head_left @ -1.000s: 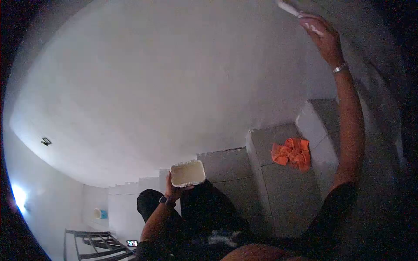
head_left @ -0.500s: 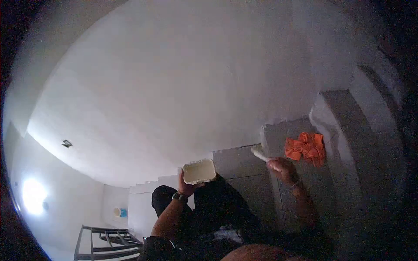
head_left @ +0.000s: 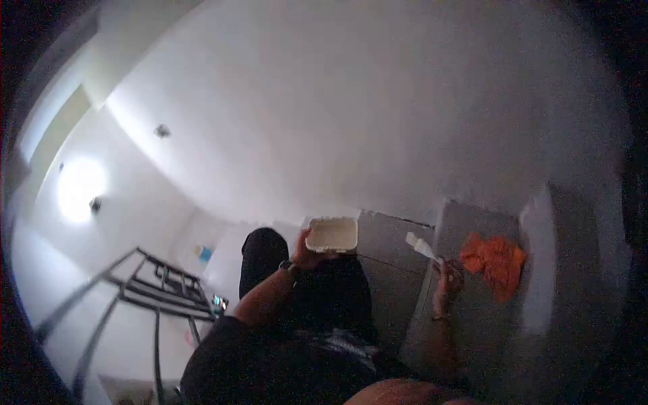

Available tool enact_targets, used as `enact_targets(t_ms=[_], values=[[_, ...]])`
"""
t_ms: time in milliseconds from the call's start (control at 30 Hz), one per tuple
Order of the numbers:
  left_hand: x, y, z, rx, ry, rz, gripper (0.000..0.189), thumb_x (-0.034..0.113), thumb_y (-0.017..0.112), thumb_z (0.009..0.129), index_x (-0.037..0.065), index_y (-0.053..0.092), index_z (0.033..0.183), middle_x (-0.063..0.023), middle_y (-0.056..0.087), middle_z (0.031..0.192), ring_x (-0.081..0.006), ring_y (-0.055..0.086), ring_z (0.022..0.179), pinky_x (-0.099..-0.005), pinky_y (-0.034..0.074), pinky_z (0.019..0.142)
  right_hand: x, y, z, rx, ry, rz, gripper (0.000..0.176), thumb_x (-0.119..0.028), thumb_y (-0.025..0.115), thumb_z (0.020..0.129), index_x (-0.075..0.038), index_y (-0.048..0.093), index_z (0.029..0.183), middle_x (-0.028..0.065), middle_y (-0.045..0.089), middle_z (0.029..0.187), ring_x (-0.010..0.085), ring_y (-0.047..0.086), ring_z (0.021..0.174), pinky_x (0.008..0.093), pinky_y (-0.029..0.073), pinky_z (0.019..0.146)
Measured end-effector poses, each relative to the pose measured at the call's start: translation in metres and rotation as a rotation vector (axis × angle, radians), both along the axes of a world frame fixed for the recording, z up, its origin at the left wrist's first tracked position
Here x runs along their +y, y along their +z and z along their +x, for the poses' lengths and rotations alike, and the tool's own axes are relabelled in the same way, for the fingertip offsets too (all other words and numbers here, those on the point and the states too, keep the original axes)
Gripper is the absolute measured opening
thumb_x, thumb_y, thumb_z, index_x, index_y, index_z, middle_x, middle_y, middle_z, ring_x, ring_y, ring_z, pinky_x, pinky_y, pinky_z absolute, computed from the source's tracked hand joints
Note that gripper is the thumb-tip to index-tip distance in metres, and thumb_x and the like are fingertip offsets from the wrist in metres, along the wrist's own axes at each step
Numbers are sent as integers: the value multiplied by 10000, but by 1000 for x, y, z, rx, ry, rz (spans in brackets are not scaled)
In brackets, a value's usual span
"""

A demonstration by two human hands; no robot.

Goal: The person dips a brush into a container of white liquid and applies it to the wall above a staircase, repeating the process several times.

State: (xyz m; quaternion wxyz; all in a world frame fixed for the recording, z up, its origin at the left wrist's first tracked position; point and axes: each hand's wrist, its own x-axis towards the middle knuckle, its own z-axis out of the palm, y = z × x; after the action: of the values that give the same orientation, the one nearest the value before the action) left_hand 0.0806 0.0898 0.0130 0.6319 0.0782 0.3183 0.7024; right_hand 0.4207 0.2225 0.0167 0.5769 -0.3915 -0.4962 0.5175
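My left hand (head_left: 309, 252) is closed around the side of a rectangular tub (head_left: 341, 249) with pale, cream-coloured paint in it and smears along its rim. The tub is just above my knee. To the right, my right hand (head_left: 447, 279) grips the handle of a paintbrush (head_left: 420, 244), whose whitish bristles point up and left over the grey stair step. The brush is a little below the foot of the white wall (head_left: 351, 135), apart from it. A crumpled orange cloth (head_left: 495, 263) lies on the step to the right of my right hand.
Grey stair steps (head_left: 391, 243) run along the wall, with an uneven paint edge where they meet. At the left stands a dark metal railing (head_left: 158, 297). A bright lamp (head_left: 82, 189) shines on the far wall, and a small blue-and-white container (head_left: 204, 254) is farther down.
The view has shifted, bringing more of the railing into sight at the left. The brush has moved down from the wall's bottom edge. Both hands keep their holds.
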Motion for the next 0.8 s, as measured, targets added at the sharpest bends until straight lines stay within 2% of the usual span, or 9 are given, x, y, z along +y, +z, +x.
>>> enact_targets(t_ms=[100,167,300,400,500,600,667,733,800], values=[[10,-3,-22,750,2,260,602,451,362,785,90,307,1264,-155,337,1268,-338,393,1112,-513,372,857,11,18,-39,347,64,-264,228,-127,508,831,1,483,1019,107,546,943,228,545,898,346,477,783],[24,-7,-33,78,25,101,590,446,365,793,94,307,1264,-147,341,1269,-335,387,1119,-519,373,852,22,25,-52,388,160,-307,246,-140,494,839,0,471,1040,115,547,953,228,545,901,338,473,794],[41,-40,-74,58,18,102,577,429,376,800,102,294,1268,-133,342,1272,-325,375,1132,-515,370,858,36,-26,-85,720,319,-505,286,-174,458,859,-1,453,1087,142,548,990,226,546,898,329,473,803],[30,11,-56,500,60,84,572,423,394,805,113,284,1272,-123,339,1278,-317,361,1146,-509,366,868,20,13,-78,870,313,-594,294,-181,452,864,3,457,1094,148,549,1002,231,546,900,338,478,797],[41,-20,-76,115,-6,75,567,426,417,804,122,296,1267,-123,338,1277,-318,351,1152,-504,364,875,8,16,-75,1244,604,-709,279,-190,451,867,6,481,1063,144,558,973,236,550,891,340,483,791],[45,-28,-80,715,114,51,556,433,417,813,121,307,1260,-127,336,1276,-317,363,1143,-505,362,880,-7,27,-91,1084,517,-718,254,-186,450,866,5,504,1025,145,569,942,235,561,863,342,485,787],[44,-15,-87,-14,-91,72,567,442,425,811,115,304,1259,-135,346,1269,-309,386,1127,-500,355,894,2,22,-94,1187,857,-918,236,-182,448,866,2,515,998,147,575,926,236,566,847,338,491,773],[43,-8,-87,43,-57,40,569,440,418,816,103,299,1259,-139,350,1268,-309,391,1124,-494,351,902,-1,27,-104,1263,1196,-1119,221,-178,446,866,0,527,971,148,580,910,236,571,831,333,497,759],[49,-26,-94,74,-76,73,588,435,409,820,63,288,1258,-146,361,1264,-312,387,1132,-473,343,920,-12,21,-112,720,566,-949,210,-187,459,859,-5,544,920,147,589,892,234,584,803,321,512,712]])
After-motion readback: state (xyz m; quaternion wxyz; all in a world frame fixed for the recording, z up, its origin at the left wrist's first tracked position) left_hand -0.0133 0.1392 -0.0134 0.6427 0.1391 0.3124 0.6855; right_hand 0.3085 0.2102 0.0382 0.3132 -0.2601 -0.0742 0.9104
